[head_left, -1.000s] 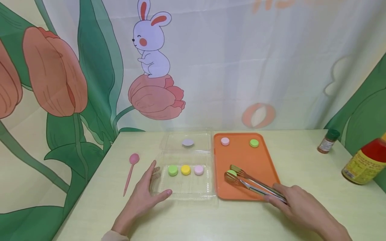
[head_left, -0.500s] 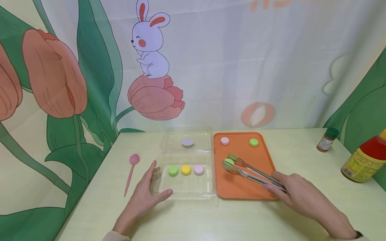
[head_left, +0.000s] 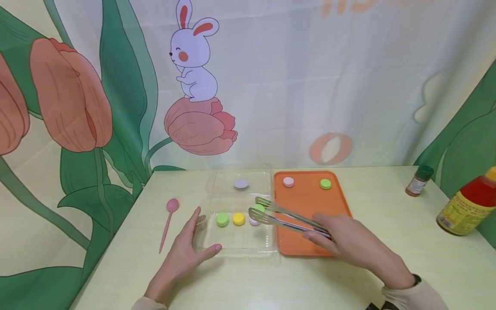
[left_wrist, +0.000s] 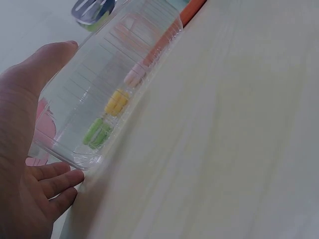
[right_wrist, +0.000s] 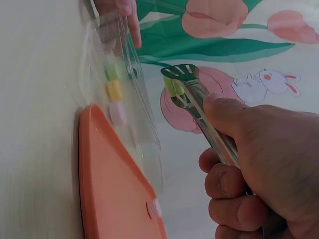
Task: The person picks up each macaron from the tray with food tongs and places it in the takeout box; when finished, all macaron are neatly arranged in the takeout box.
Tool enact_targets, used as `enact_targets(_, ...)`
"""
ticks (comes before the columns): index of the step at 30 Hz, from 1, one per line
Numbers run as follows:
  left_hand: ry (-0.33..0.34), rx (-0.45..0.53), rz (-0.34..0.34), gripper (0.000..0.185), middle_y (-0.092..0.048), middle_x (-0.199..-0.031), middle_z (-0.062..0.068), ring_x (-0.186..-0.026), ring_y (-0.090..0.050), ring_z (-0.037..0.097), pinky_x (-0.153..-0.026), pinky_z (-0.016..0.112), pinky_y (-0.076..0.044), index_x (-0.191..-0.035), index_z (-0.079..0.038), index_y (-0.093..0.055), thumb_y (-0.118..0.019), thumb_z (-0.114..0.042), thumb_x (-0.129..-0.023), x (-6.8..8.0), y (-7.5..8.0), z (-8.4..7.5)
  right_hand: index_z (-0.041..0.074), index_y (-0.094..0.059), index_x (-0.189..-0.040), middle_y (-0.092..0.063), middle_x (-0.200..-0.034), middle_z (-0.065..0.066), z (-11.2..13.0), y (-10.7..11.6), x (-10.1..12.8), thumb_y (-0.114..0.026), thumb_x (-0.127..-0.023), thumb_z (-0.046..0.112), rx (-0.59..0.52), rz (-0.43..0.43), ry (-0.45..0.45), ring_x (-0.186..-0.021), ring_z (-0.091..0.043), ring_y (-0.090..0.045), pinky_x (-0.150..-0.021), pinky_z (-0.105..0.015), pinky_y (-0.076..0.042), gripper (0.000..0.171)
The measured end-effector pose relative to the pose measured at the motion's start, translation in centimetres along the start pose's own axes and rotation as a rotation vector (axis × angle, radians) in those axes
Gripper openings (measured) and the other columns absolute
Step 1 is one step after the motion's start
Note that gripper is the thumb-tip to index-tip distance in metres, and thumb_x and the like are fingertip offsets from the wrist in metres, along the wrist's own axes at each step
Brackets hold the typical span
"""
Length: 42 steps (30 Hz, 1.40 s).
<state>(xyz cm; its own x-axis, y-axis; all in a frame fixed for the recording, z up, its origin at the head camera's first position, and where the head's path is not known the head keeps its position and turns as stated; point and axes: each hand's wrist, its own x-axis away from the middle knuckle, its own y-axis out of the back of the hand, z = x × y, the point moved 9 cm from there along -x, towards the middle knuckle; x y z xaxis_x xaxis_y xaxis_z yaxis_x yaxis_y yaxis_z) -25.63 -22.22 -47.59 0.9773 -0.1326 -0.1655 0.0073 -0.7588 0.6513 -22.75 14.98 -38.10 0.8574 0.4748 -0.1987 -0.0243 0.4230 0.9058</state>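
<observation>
Metal tongs [head_left: 288, 215] held low over the clear plastic container [head_left: 236, 245], long axis slanting from the handle end above the orange tray [head_left: 310, 198] up and left to the tips above the container's right end. Pinched between the tips, a green macaron [head_left: 258, 208], lifted just above the pink macaron [head_left: 253, 221] lying in the container. Gripping the handle end, the right hand [head_left: 345, 243]: fingers curled round both arms of the tongs, thumb pressed on top in the right wrist view, forearm running back to the right and toward the near table edge, cream sleeve at the wrist. Resting flat on the table against the container's left end, the left hand [head_left: 182, 254]: fingers straight and relaxed, thumb [head_left: 213, 249] touching the near left corner, nothing grasped.

Inside the container, left of the tong tips, a yellow macaron [head_left: 238, 218] and another green macaron [head_left: 222, 219] in one row with the pink one. Behind the container, its open clear lid [head_left: 217, 185], with a pale lilac macaron [head_left: 241, 184] on it. At the far end of the tray, well right of the container, a second pink macaron [head_left: 288, 182] and a third green one [head_left: 325, 184]. Left of the container, beyond the left hand, a pink spoon [head_left: 168, 220] lying on the table. Far right of the container, a small spice jar [head_left: 417, 181] and a red-capped yellow bottle [head_left: 465, 206]. Behind everything, a rabbit-and-tulip backdrop [head_left: 193, 77].
</observation>
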Motion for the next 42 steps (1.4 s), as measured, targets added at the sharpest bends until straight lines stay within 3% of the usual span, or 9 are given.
enact_targets(8,-0.013,0.017,-0.001,0.122,-0.042,-0.162,0.006,-0.148,-0.042,0.034,-0.121,0.056,-0.034,-0.168,-0.027,-0.013,-0.086,-0.061,-0.076,-0.1,-0.1,-0.1,0.027,-0.049,-0.081,-0.030,-0.060,0.015,2.7,-2.0,-2.3,-0.055,-0.101,0.061,0.044,0.034,0.063,-0.051,0.000,-0.029,-0.049,-0.020,-0.024,0.041)
enact_targets(16,-0.033,0.033,0.000,0.122,-0.042,-0.162,0.009,-0.148,-0.041,0.035,-0.120,0.056,-0.034,-0.168,-0.027,-0.013,-0.087,-0.060,-0.076,0.0,0.1,-0.2,0.027,-0.052,-0.084,-0.041,-0.061,0.014,4.8,-4.4,-3.9,-0.052,-0.101,0.064,0.066,0.123,0.104,-0.054,-0.002,-0.042,-0.050,-0.024,-0.038,0.041)
enact_targets(21,-0.034,0.029,-0.001,0.122,-0.042,-0.162,0.009,-0.148,-0.041,0.034,-0.120,0.054,-0.035,-0.168,-0.027,-0.013,-0.087,-0.060,-0.076,0.0,0.1,-0.2,0.025,-0.053,-0.083,-0.043,-0.061,0.012,6.4,-5.2,-4.8,-0.056,-0.102,0.059,0.095,0.150,0.142,-0.053,-0.003,-0.042,-0.048,-0.025,-0.037,0.040)
enact_targets(30,-0.029,0.024,0.000,0.124,-0.042,-0.162,0.009,-0.149,-0.040,0.033,-0.120,0.053,-0.035,-0.168,-0.026,-0.013,-0.087,-0.061,-0.075,-0.1,0.0,-0.2,0.022,-0.058,-0.081,-0.049,-0.063,0.009,7.9,-6.1,-5.9,-0.063,-0.101,0.051,0.108,0.193,0.127,-0.054,-0.006,-0.045,-0.048,-0.028,-0.040,0.036)
enact_targets(42,-0.033,0.028,-0.005,0.124,-0.042,-0.162,0.010,-0.150,-0.038,0.032,-0.121,0.054,-0.033,-0.168,-0.024,-0.014,-0.088,-0.060,-0.075,0.0,0.2,-0.1,0.020,-0.062,-0.083,-0.051,-0.062,0.008,8.7,-6.9,-6.6,-0.063,-0.100,0.052,0.096,0.256,0.077,-0.053,-0.006,-0.044,-0.046,-0.027,-0.041,0.037)
